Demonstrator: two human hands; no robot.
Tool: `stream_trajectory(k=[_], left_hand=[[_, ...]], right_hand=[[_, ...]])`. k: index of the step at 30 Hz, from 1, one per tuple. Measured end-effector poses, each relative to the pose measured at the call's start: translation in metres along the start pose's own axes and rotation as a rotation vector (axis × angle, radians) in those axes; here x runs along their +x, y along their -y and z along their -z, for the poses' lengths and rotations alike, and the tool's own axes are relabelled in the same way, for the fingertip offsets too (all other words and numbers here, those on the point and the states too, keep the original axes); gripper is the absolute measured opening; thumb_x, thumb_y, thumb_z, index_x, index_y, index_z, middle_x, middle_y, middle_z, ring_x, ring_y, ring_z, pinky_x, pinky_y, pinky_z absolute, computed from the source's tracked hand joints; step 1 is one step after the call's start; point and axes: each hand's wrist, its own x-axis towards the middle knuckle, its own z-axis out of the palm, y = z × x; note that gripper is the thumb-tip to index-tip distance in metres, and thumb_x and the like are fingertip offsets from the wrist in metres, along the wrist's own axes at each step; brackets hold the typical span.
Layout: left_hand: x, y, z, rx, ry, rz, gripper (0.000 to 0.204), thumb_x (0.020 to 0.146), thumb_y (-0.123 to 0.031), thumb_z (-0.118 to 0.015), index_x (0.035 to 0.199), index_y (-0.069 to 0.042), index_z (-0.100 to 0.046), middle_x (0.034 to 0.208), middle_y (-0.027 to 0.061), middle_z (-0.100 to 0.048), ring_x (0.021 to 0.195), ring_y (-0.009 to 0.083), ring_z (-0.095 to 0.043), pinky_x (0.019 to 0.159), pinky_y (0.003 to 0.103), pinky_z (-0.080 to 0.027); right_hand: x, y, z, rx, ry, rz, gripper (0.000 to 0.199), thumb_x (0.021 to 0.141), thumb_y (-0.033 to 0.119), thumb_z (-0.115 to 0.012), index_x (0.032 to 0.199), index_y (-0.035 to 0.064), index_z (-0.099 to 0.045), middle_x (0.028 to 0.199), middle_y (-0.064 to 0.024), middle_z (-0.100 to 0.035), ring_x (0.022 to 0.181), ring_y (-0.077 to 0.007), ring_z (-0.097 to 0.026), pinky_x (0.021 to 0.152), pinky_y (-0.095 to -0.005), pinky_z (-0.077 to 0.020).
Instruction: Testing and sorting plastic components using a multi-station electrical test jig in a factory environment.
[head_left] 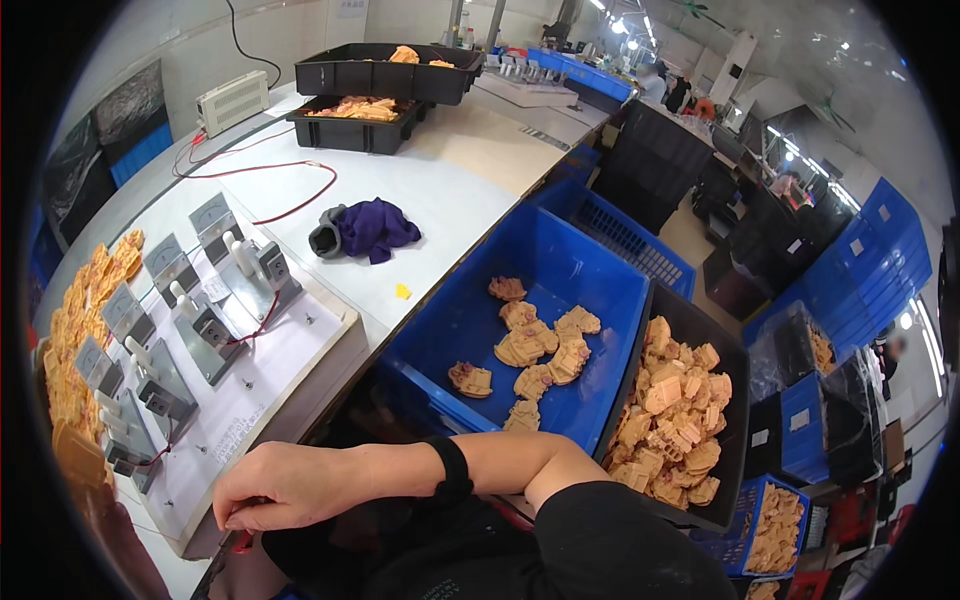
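Right hand [285, 485] rests curled at the fixture board [255, 400] edge.

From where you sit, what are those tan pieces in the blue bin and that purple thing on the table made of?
The tan pieces look like moulded plastic: matte, rigid, identical stepped shapes. The blue bin seems to be smooth, hard plastic too. The purple thing is soft cloth, crumpled in folds.

The fixture board [262, 372] lies on the table [440, 200], left of the crate [560, 270]. Moulded parts [540, 345] lie in the crate; the bin [720, 345] stands right of it.
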Motion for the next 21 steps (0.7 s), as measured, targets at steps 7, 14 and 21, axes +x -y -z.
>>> stream_trajectory(k=[7,14,21], left_hand=[[0.003,0.045,0.002,-0.013,-0.017,-0.019,0.049,0.104,-0.002,-0.052,0.150,0.004,-0.039,0.146,0.0230,-0.054,0.131,0.0281,-0.058,0.104,0.031,-0.056],[0.009,0.045,-0.021,-0.093,-0.046,-0.013,0.045,0.104,-0.003,-0.052,0.147,0.004,-0.043,0.144,0.0231,-0.056,0.129,0.0282,-0.059,0.104,0.032,-0.057],[-0.003,0.032,-0.018,-0.147,-0.114,-0.002,0.042,0.104,-0.003,-0.053,0.145,0.005,-0.046,0.142,0.0231,-0.058,0.128,0.0283,-0.061,0.104,0.032,-0.057]], right_hand=[[-0.004,0.003,0.009,0.019,-0.065,-0.027,0.010,0.096,0.006,-0.065,0.103,-0.0007,-0.066,0.086,-0.0091,-0.070,0.078,-0.0189,-0.068,0.070,-0.0316,-0.0522],[-0.011,-0.002,0.015,-0.007,-0.114,-0.026,0.010,0.097,0.007,-0.066,0.102,-0.0011,-0.066,0.088,-0.0094,-0.070,0.078,-0.0202,-0.067,0.072,-0.0323,-0.0523],[-0.009,-0.001,0.011,-0.002,-0.106,-0.031,0.011,0.096,0.008,-0.066,0.102,-0.0015,-0.066,0.088,-0.0098,-0.070,0.078,-0.0211,-0.067,0.072,-0.0327,-0.0523]])
